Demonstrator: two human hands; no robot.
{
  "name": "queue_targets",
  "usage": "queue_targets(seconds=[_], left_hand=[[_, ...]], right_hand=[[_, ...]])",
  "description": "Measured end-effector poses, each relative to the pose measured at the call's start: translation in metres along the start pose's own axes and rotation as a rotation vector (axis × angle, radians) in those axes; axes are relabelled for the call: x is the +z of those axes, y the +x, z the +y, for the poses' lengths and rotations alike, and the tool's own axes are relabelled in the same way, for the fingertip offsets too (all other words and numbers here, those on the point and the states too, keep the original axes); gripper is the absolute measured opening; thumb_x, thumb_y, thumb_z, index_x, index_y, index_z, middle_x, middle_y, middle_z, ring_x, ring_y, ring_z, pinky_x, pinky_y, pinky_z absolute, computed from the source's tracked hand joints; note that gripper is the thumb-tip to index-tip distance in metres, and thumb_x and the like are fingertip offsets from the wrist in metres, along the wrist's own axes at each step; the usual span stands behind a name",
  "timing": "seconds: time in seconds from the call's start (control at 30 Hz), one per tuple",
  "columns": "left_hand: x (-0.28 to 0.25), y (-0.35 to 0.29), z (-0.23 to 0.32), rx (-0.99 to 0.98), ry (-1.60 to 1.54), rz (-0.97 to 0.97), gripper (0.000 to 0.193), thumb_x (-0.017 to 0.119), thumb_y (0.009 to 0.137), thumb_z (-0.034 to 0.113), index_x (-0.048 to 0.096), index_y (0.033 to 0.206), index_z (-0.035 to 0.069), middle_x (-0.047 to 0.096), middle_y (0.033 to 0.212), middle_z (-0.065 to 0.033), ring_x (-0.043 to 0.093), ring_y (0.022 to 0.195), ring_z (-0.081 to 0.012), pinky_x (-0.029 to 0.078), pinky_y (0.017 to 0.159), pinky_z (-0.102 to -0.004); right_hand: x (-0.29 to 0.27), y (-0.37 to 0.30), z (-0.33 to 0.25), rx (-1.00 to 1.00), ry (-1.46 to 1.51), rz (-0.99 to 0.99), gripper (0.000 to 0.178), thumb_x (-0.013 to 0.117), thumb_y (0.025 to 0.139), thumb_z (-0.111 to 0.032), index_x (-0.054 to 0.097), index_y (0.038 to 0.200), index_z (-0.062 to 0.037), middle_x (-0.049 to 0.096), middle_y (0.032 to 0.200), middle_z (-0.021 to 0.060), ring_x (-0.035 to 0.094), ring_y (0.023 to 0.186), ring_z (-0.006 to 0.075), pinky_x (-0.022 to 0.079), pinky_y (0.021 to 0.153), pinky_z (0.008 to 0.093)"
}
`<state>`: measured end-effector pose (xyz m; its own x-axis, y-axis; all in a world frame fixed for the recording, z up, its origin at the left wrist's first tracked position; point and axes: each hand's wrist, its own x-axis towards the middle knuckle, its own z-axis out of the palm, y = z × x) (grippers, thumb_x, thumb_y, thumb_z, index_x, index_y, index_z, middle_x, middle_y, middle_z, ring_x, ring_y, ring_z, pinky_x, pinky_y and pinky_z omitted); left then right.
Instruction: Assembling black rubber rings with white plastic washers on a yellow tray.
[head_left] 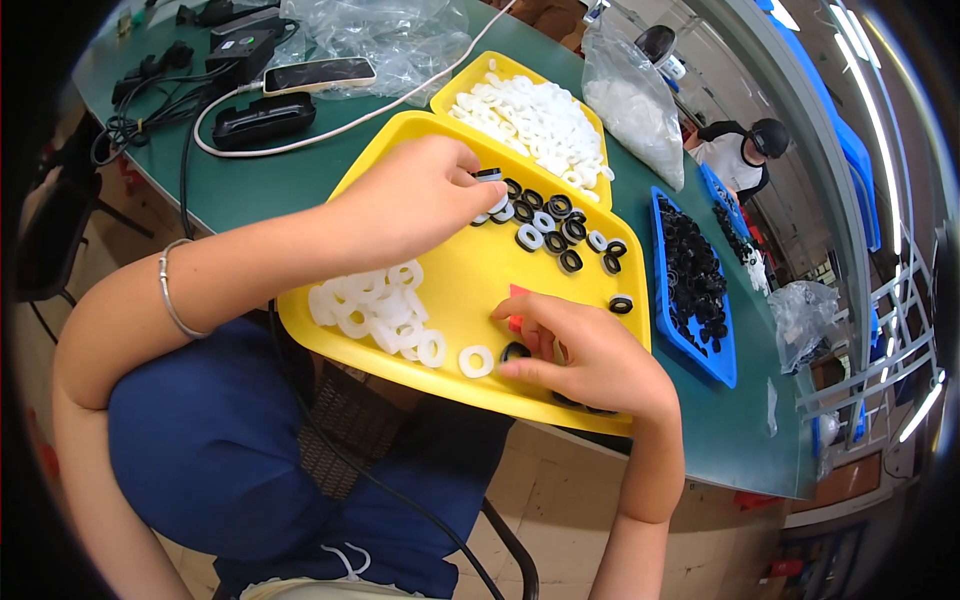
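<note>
Right, both hands are in the near yellow tray (480,290), which pokes out past the near edge of the table (290,190), presumably for easy reach. At its far edge, the left hand (412,205) bends its fingers onto the paired black-and-white rings (555,240); whether they pinch one, I can't tell. Over by the near edge, the right hand (595,350) is loosely curled, thumb and forefinger apart, beside a black ring (515,352); any grip on it is hidden from me. White rings (370,305) heap at the tray's left end (apart from the paired ones, probably so they don't mix), and the raised rim should stop strays. Beyond, more white rings (535,115) fill the far yellow tray (452,90); toward the table's right edge, a blue tray (727,365) carries black pieces (690,265), handily within arm's length.
</note>
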<state>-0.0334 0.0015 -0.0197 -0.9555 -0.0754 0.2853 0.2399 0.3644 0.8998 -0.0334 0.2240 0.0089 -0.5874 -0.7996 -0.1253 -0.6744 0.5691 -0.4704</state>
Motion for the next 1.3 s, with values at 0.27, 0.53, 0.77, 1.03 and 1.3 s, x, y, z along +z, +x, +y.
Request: queue_targets(seconds=[0.27, 0.53, 0.77, 1.03, 1.3], left_hand=[[-0.036, -0.008, 0.013, 0.003, 0.851, -0.459, 0.027, 0.065, 0.082, 0.027, 0.064, 0.093, 0.003, 0.063, 0.087, -0.0119, 0.057, 0.092, -0.0269, 0.047, 0.079, -0.0368], [-0.027, -0.004, -0.002, -0.011, 0.777, -0.411, 0.025, 0.069, 0.077, 0.021, 0.056, 0.090, 0.004, 0.062, 0.084, -0.0106, 0.054, 0.091, -0.0262, 0.046, 0.076, -0.0370], [-0.018, -0.004, 0.008, 0.022, 0.292, -0.370, 0.020, 0.063, 0.087, 0.018, 0.056, 0.093, 0.001, 0.062, 0.089, -0.0094, 0.063, 0.087, -0.0202, 0.050, 0.074, -0.0322], [0.000, -0.006, 0.007, -0.203, -0.685, -0.418, 0.023, 0.058, 0.094, 0.017, 0.058, 0.109, 0.000, 0.060, 0.106, -0.0100, 0.064, 0.098, -0.0182, 0.051, 0.087, -0.0279], [0.012, -0.013, 0.015, -0.057, -0.672, -0.387, 0.025, 0.061, 0.092, 0.018, 0.060, 0.111, 0.001, 0.062, 0.108, -0.0062, 0.059, 0.104, -0.0135, 0.046, 0.094, -0.0293]], right_hand=[[0.002, 0.002, 0.010, -0.124, 0.035, 0.110, 0.020, 0.065, 0.084, -0.011, 0.058, 0.102, -0.0041, 0.057, 0.082, 0.0111, 0.059, 0.072, 0.0251, 0.046, 0.065, 0.0351], [0.013, 0.007, 0.007, -0.018, 0.717, 0.380, 0.012, 0.061, 0.087, 0.001, 0.053, 0.096, 0.0000, 0.055, 0.090, 0.0076, 0.064, 0.086, 0.0149, 0.053, 0.076, 0.0257], [0.000, 0.005, 0.013, -0.294, 0.180, 0.562, 0.011, 0.062, 0.087, 0.001, 0.055, 0.096, 0.0007, 0.053, 0.094, 0.0047, 0.056, 0.079, 0.0100, 0.047, 0.070, 0.0240], [0.006, 0.001, 0.006, -0.180, 0.766, 0.549, 0.013, 0.061, 0.089, 0.000, 0.053, 0.099, 0.0018, 0.055, 0.093, 0.0051, 0.058, 0.083, 0.0098, 0.048, 0.068, 0.0225], [0.009, 0.007, 0.005, -0.189, 0.866, 0.656, 0.013, 0.059, 0.090, 0.001, 0.051, 0.099, 0.0022, 0.056, 0.094, 0.0071, 0.059, 0.086, 0.0118, 0.050, 0.070, 0.0233]])
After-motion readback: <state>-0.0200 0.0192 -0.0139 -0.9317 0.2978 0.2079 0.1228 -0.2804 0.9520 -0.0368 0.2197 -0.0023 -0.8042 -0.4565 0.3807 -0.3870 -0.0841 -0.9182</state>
